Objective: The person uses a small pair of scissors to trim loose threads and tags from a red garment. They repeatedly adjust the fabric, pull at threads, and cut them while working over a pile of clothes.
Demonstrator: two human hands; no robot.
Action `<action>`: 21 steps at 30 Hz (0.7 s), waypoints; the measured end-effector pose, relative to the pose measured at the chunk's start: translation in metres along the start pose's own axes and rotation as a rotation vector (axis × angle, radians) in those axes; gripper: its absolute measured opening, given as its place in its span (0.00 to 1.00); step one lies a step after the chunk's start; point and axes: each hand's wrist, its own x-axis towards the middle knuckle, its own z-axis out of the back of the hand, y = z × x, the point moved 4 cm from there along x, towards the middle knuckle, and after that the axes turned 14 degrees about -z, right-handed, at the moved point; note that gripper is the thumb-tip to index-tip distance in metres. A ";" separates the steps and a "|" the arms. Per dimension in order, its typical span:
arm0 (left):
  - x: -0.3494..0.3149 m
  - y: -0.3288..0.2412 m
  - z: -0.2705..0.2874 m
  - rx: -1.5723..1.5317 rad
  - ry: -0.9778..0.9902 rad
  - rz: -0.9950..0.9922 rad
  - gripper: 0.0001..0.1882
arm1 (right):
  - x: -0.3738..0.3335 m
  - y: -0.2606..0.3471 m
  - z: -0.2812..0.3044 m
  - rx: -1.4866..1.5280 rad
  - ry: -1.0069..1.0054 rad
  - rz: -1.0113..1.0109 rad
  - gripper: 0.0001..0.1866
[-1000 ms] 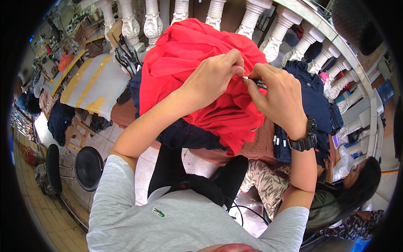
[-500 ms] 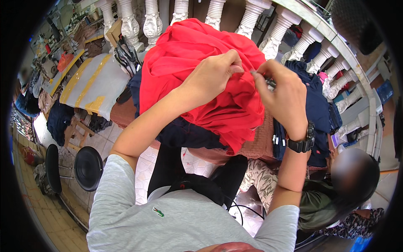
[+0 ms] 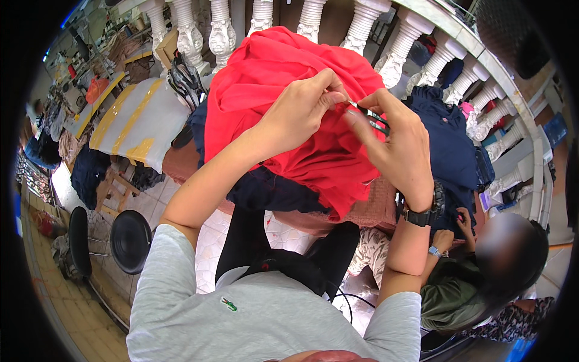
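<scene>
A large heap of red cloth [image 3: 289, 66] lies bunched in front of me on top of dark navy cloth [image 3: 271, 192]. My left hand [image 3: 304, 105] is closed in a pinch over the middle of the heap, seemingly on a bit of the red cloth. Close to its fingertips, my right hand [image 3: 398, 142] grips a small dark cutting tool, apparently thread snips [image 3: 377, 120], their tips toward the left hand's pinch. The right thumb is slightly smeared by motion. A black watch [image 3: 425, 212] is on the right wrist.
Folded navy garments [image 3: 449, 145] are stacked to the right, where a seated person [image 3: 446, 295] has hands near them. White balusters [image 3: 223, 36] line the far side. At left stand a taped, plastic-wrapped board [image 3: 129, 120] and a black stool [image 3: 130, 241].
The snips have swung out from my right palm toward the left fingertips, and the right hand has shifted slightly left and down. The seated person's hands have come into view.
</scene>
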 end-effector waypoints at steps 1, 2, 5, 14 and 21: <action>0.001 0.000 0.000 0.016 0.004 0.005 0.07 | 0.001 0.003 0.002 -0.046 0.016 0.042 0.09; 0.001 -0.001 -0.001 0.024 0.012 0.004 0.07 | 0.002 0.005 0.002 -0.094 0.035 0.084 0.09; 0.004 -0.002 -0.002 0.038 0.029 0.002 0.07 | 0.006 0.004 0.000 -0.255 -0.002 0.088 0.09; 0.005 -0.001 -0.002 0.043 0.048 0.000 0.08 | 0.013 0.007 -0.004 -0.271 0.009 0.074 0.05; 0.006 -0.001 -0.003 0.093 0.067 0.018 0.08 | 0.014 0.007 -0.008 -0.276 -0.031 0.132 0.06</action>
